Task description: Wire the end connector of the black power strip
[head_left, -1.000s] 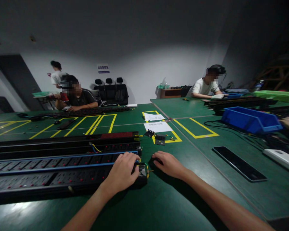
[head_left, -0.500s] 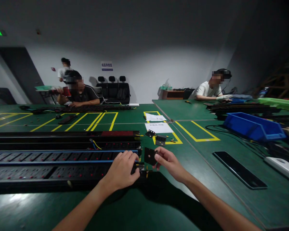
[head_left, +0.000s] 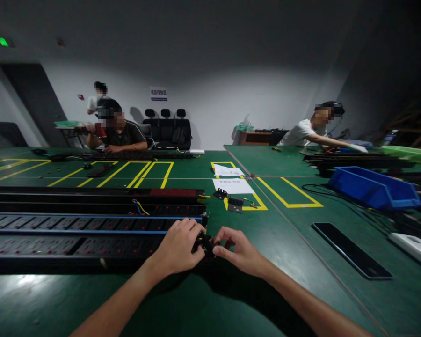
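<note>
Long black power strips lie side by side on the green table, running off to the left. My left hand is closed around the right end of the nearest strip. My right hand pinches a small black end plate and holds it against that same end, fingertips touching the left hand's. Yellow and blue wires stick out of a strip further back.
Small black brackets and white papers lie on yellow floor-style markings ahead. A blue bin, a flat black panel and a white strip sit to the right. Three other people work at the far tables.
My right hand picked the black end plate off the table, raised it, and has now brought it down against the strip's end beside my left hand. The view shifted slightly rightward.
</note>
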The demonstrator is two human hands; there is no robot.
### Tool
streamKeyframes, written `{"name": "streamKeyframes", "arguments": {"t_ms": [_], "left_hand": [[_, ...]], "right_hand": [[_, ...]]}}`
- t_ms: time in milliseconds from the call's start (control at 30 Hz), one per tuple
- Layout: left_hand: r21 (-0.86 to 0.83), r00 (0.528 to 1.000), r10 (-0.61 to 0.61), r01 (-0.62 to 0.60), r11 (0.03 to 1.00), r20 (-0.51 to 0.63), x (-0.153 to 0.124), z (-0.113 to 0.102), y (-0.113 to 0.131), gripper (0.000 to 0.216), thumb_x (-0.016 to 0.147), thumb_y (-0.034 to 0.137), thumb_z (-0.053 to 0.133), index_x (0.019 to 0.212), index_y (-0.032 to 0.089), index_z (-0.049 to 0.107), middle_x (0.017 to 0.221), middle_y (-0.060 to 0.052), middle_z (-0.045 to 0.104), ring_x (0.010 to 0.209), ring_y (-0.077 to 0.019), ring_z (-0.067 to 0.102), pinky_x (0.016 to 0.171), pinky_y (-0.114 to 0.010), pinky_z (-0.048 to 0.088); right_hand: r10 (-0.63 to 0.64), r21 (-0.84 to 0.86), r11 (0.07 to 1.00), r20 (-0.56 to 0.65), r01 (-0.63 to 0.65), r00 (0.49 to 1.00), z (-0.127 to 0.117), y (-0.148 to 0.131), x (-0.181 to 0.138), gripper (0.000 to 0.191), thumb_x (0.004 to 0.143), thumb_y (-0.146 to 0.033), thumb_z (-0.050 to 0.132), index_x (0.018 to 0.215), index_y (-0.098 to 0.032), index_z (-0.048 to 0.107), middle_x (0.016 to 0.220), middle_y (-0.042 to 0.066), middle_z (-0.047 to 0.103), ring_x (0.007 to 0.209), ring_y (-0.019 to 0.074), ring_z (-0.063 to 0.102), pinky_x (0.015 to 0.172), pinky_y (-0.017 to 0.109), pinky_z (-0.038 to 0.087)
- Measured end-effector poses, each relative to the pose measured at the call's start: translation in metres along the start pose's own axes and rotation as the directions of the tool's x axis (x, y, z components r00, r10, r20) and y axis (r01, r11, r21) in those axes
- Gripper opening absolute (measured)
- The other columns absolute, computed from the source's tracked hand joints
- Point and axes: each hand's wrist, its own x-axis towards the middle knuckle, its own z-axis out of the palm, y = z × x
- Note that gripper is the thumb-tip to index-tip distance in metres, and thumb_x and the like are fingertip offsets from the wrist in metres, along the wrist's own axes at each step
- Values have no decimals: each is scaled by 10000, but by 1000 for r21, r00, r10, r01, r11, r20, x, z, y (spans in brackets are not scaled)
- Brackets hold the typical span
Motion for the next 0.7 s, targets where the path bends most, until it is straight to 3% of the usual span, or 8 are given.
{"name": "streamKeyframes", "arguments": {"t_ms": [267, 500, 700], "left_hand": [[-7, 1000, -20, 20, 1000, -2, 1, 0, 0, 237, 801, 217, 581, 1035, 202, 615, 984, -58, 608, 953, -242, 561, 820, -375, 431], [-21, 1000, -31, 31, 999, 5, 1, 1, -1, 231, 796, 210, 577, 1021, 204, 627, 959, -51, 606, 911, -231, 566, 801, -365, 424], [-28, 1000, -25, 25, 999, 17, 1, 1, -1, 244, 801, 207, 583, 1043, 207, 615, 976, -46, 607, 919, -231, 566, 800, -365, 416]], "right_hand": [[-71, -47, 997, -35, 69, 997, 5, -4, 0, 186, 898, -365, 643, 819, -210, 576, 827, 17, 693, 748, 158, 614, 672, 267, 453], [-107, -52, 993, -51, 104, 993, 10, -7, -1, 120, 871, -186, 611, 783, -225, 539, 933, 37, 718, 945, 199, 674, 801, 312, 492], [-102, -96, 991, -58, 96, 993, 12, -8, -1, 122, 872, -197, 611, 780, -229, 538, 939, 45, 716, 946, 205, 671, 807, 322, 492]]}}
